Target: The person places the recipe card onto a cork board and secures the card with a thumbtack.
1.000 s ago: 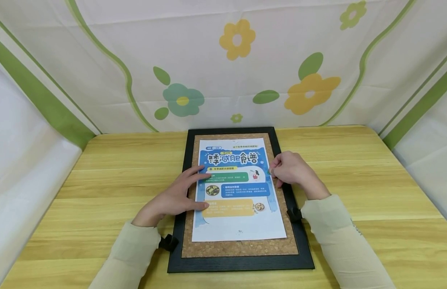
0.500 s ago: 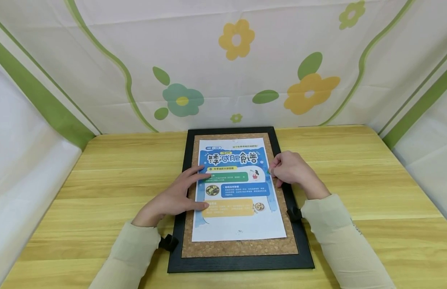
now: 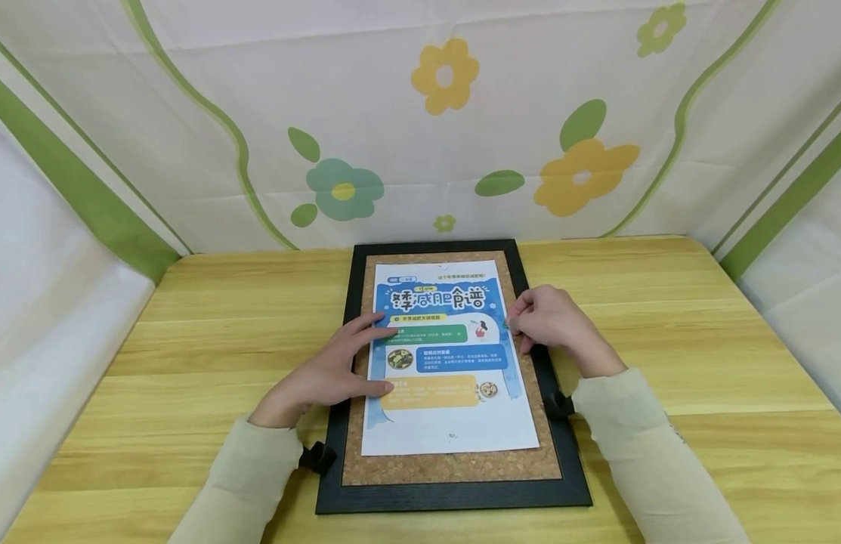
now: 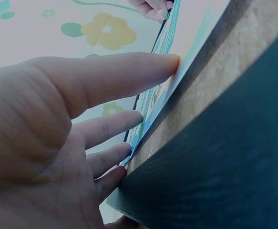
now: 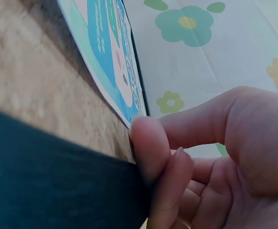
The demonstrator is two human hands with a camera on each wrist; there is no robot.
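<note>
A printed poster sheet, blue and white with a green and a yellow band, lies on a cork board with a black frame. Spread fingers of my left hand press the sheet's left side; in the left wrist view the thumb touches the paper. At the sheet's right edge my right hand pinches a small green pushpin, mostly covered by the fingertips. The left wrist view also shows a bit of green at those fingers. From the right wrist, the thumb and fingers hide the pin.
The framed board lies on a wood-grain table. A white cloth backdrop with printed flowers rises behind the table's far edge, and white cloth hangs at both sides. Black straps circle both wrists near the frame's sides.
Both hands stay almost in place on the sheet. The right wrist and forearm have shifted very slightly to the right, while the right fingertips stay at the pushpin.
</note>
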